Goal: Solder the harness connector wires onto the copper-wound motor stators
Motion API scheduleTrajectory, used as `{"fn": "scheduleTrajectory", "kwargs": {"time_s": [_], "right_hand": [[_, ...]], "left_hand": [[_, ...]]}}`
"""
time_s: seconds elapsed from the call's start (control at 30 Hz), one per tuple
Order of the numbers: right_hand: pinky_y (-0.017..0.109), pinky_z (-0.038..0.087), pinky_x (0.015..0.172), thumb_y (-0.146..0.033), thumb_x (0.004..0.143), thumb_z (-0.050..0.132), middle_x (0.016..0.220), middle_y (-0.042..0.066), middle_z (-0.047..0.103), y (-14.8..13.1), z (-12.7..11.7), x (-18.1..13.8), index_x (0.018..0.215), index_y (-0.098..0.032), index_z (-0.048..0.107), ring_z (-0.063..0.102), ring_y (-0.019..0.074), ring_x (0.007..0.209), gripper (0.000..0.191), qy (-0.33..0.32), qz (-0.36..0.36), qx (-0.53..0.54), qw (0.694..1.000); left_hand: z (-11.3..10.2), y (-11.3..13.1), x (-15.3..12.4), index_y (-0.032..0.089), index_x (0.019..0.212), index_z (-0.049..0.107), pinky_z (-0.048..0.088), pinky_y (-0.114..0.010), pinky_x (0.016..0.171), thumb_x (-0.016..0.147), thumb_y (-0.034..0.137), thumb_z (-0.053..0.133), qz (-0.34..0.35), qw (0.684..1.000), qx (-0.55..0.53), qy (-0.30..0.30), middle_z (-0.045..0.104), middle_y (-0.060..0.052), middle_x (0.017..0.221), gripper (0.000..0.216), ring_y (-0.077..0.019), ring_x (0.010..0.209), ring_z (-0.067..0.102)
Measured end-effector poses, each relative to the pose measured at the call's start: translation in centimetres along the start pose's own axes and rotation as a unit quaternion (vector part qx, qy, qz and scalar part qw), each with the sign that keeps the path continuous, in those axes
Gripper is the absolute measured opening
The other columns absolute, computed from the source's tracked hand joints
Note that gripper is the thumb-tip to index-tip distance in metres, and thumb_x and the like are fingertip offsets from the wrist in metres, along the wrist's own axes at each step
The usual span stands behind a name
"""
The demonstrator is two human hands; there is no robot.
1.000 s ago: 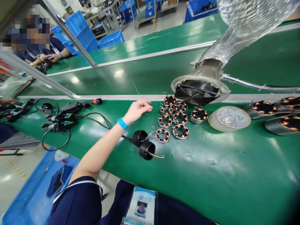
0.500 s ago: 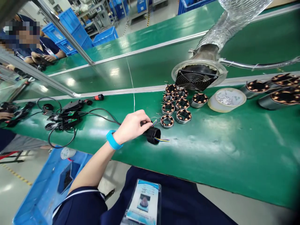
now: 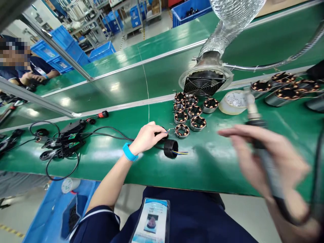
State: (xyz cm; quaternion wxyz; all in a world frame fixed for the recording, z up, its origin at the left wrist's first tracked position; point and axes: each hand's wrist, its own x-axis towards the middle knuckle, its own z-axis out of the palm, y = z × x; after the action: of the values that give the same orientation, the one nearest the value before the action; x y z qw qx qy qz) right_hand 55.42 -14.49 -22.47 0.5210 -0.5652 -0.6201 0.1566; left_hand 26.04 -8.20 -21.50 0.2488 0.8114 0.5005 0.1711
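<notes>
My left hand (image 3: pixel 146 137), a blue band on its wrist, is closed round a black round connector (image 3: pixel 162 135) on a black cable. A second black connector (image 3: pixel 171 148) with coloured wires sticking out lies just right of it on the green bench (image 3: pixel 215 162). My right hand (image 3: pixel 265 162), blurred by motion, is closed round a soldering iron (image 3: pixel 260 145) with its tip pointing up and away. Several copper-wound stator rings (image 3: pixel 188 113) sit in a cluster beyond the connectors.
A fume extractor fan (image 3: pixel 204 84) on a foil duct (image 3: pixel 227 23) stands behind the rings, with a round tin (image 3: pixel 234 101) to its right and larger stators (image 3: pixel 283 89) far right. Cables and a circuit board (image 3: pixel 65 138) lie left. Another person (image 3: pixel 27 72) works across the conveyor.
My left hand came back from the stator rings and closed on the black connector. My right hand has come into view from the right with the soldering iron.
</notes>
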Motion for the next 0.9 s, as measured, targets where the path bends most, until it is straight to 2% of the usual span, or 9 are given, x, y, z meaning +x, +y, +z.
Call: {"fn": "scheduleTrajectory", "kwargs": {"time_s": [0.1,0.2,0.3,0.5,0.6,0.67,0.8,0.9], "right_hand": [[0.046,0.06,0.093,-0.025,0.094,0.072,0.114,0.006,0.073,-1.3,4.6,-0.7,0.13,-0.033,0.062,0.072,0.0249,0.1,0.039,-0.064,-0.07,0.094,0.991],[0.043,0.061,0.095,-0.021,0.095,0.069,0.12,0.006,0.07,-2.1,8.7,-0.7,0.133,-0.03,0.057,0.072,0.0222,0.103,0.041,-0.103,-0.071,0.157,0.98],[0.042,0.061,0.094,-0.021,0.095,0.068,0.12,0.007,0.069,-2.4,11.0,-0.2,0.131,-0.027,0.057,0.071,0.0222,0.104,0.039,-0.113,-0.062,0.168,0.977],[0.037,0.062,0.088,-0.02,0.095,0.068,0.111,0.004,0.069,-2.2,12.2,-0.2,0.124,-0.028,0.059,0.071,0.0183,0.094,0.032,-0.11,-0.054,0.203,0.972],[0.032,0.062,0.083,-0.018,0.092,0.07,0.104,0.002,0.068,-2.4,12.5,-0.6,0.123,-0.028,0.059,0.069,0.0164,0.091,0.034,-0.09,-0.028,0.215,0.972],[0.03,0.062,0.079,-0.019,0.09,0.072,0.101,0.002,0.066,-2.6,12.6,-0.9,0.121,-0.028,0.06,0.068,0.016,0.089,0.035,-0.075,-0.004,0.219,0.973],[0.029,0.062,0.075,-0.022,0.088,0.073,0.097,0.002,0.065,-3.2,12.9,-1.2,0.118,-0.027,0.06,0.068,0.016,0.086,0.033,-0.05,0.029,0.23,0.972],[0.031,0.063,0.076,-0.026,0.088,0.073,0.097,0.002,0.065,-3.4,12.9,-1.3,0.116,-0.026,0.059,0.068,0.0161,0.086,0.031,-0.034,0.043,0.236,0.97]], "left_hand": [[0.2,-0.8,-1.2,0.024,0.093,0.08,0.044,-0.033,0.073,0.095,0.031,0.068,-0.004,0.996,-0.074,0.057,0.079,-0.001,0.092,0.014,-0.0185,0.08,0.054],[0.7,-0.9,-1.7,0.025,0.094,0.081,0.044,-0.036,0.079,0.095,0.032,0.069,0.011,0.992,-0.08,0.094,0.079,-0.001,0.088,0.014,-0.0191,0.081,0.053],[1.3,-0.7,-1.7,0.025,0.096,0.08,0.044,-0.04,0.086,0.096,0.035,0.068,0.029,0.99,-0.07,0.116,0.078,-0.001,0.085,0.016,-0.0203,0.083,0.054],[2.2,-0.6,-1.7,0.023,0.092,0.078,0.044,-0.039,0.084,0.097,0.033,0.066,0.048,0.985,-0.088,0.141,0.076,-0.002,0.084,0.016,-0.0197,0.084,0.054],[2.9,-0.7,-1.9,0.022,0.101,0.075,0.045,-0.037,0.083,0.095,0.035,0.07,0.045,0.978,-0.078,0.188,0.076,-0.001,0.083,0.016,-0.0185,0.083,0.057],[3.4,-0.7,-2.1,0.02,0.104,0.072,0.045,-0.037,0.081,0.096,0.038,0.068,0.06,0.974,-0.024,0.217,0.076,-0.002,0.086,0.019,-0.018,0.082,0.059],[4.5,-0.9,-2.5,0.02,0.099,0.072,0.041,-0.035,0.069,0.103,0.03,0.054,0.124,0.959,0.135,0.214,0.078,-0.006,0.098,0.021,-0.0175,0.075,0.061],[5.1,-0.9,-2.8,0.019,0.107,0.073,0.04,-0.035,0.066,0.103,0.024,0.052,0.138,0.947,0.168,0.234,0.079,-0.008,0.102,0.022,-0.0175,0.074,0.062]]}}
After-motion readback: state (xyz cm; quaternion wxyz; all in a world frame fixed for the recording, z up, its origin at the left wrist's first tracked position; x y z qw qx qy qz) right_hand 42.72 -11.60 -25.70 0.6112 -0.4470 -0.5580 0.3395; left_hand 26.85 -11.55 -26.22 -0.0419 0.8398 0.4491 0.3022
